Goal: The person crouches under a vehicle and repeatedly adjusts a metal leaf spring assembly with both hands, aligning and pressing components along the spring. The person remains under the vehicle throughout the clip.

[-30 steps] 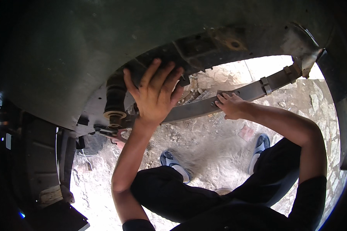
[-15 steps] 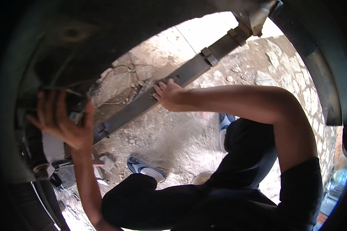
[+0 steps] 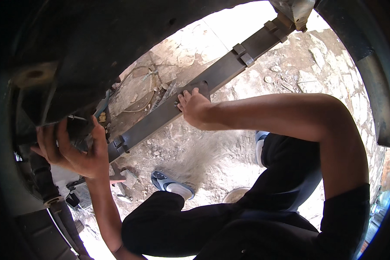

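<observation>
- Clearly, our long grey leaf spring (image 3: pixel 223 71) slants from the upper right of the frame down to the left of centre, two clamps (image 3: pixel 243 55) around its upper stretch.
- Near the centre, our right hand (image 3: pixel 195 110) rests on the spring beside a small dark plate (image 3: pixel 203 86), fingers bent and slightly apart; we cannot tell whether they grip anything.
- At the left, our left hand (image 3: pixel 76 151) reaches up against the dark underside (image 3: pixel 130 39), thumb and fingers wide apart; shadow hides the tips, so we cannot tell what they hold.
- Below centre, our blue sandal (image 3: pixel 159 180) stands on rough, pale ground (image 3: pixel 203 151).
</observation>
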{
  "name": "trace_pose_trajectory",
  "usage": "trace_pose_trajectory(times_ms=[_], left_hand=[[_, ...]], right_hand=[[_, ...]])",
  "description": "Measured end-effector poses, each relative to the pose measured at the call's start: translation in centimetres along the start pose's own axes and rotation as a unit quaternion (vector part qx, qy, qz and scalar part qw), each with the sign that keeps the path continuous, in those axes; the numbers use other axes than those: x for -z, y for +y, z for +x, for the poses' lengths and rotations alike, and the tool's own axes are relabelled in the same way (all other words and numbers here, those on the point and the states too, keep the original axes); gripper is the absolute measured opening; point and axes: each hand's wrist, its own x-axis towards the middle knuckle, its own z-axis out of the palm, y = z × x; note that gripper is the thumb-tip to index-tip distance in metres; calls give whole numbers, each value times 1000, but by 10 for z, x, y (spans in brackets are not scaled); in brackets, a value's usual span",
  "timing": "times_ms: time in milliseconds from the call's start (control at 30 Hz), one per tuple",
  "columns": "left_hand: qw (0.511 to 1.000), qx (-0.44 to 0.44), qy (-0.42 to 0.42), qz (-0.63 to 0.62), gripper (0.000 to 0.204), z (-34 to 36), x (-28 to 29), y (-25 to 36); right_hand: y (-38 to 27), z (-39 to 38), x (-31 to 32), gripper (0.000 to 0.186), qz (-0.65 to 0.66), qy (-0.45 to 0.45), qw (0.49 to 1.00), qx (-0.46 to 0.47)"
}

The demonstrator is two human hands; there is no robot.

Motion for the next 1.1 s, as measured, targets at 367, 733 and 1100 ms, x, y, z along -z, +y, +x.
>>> trace_pose_trajectory(times_ms=[367,733,1100], left_hand=[[999,14,-36,-7,49,0,5,6],[997,28,-31,-72,46,-6,1,-1],[996,8,-49,-69,49,-12,1,-5]], right_hand=[[3,0,0,68,-18,-1,1000,15],[23,8,0,71,65,-22,996,55],[12,7,-9,75,9,5,1000,26]])
